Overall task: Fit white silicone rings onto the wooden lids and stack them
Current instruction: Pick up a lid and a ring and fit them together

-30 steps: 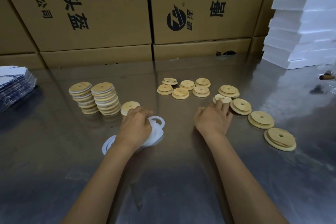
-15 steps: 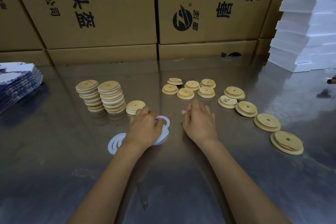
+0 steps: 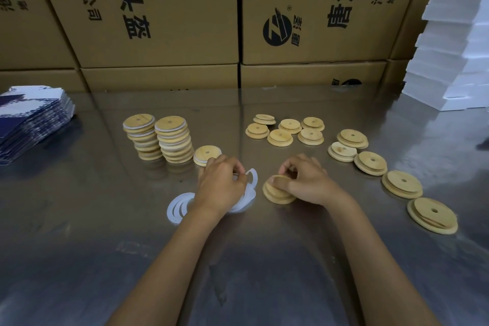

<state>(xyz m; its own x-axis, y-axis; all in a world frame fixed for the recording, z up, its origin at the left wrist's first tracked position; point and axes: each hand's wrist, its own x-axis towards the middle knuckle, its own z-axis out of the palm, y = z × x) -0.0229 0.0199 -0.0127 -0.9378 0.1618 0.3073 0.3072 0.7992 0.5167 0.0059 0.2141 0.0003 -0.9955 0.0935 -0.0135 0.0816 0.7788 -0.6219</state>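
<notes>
The right hand [image 3: 308, 180] grips a round, pale wooden lid [image 3: 277, 189] with curled fingers and thumb, tilted, its lower edge on the shiny metal table [image 3: 264, 259], near the middle; the left hand [image 3: 221, 186] pinches one thin white silicone ring [image 3: 251, 176] above a small pile of white rings [image 3: 180, 206] lying flat beneath it, their number hard to tell; just behind that hand lies one ringed wooden lid [image 3: 205, 153] on its own; further left stand two stacks of ringed lids [image 3: 158, 137], side by side and touching; ten bare wooden lids lie loose to the right, six in a far cluster [image 3: 284, 128] and four in a line [image 3: 370, 164] curving towards the near right; a pile of blue-and-white printed cards [image 3: 31, 119] sits at the left edge; brown cardboard boxes [image 3: 172, 21] with black print line the back; white foam slabs [image 3: 449, 61] are stacked at the right.
</notes>
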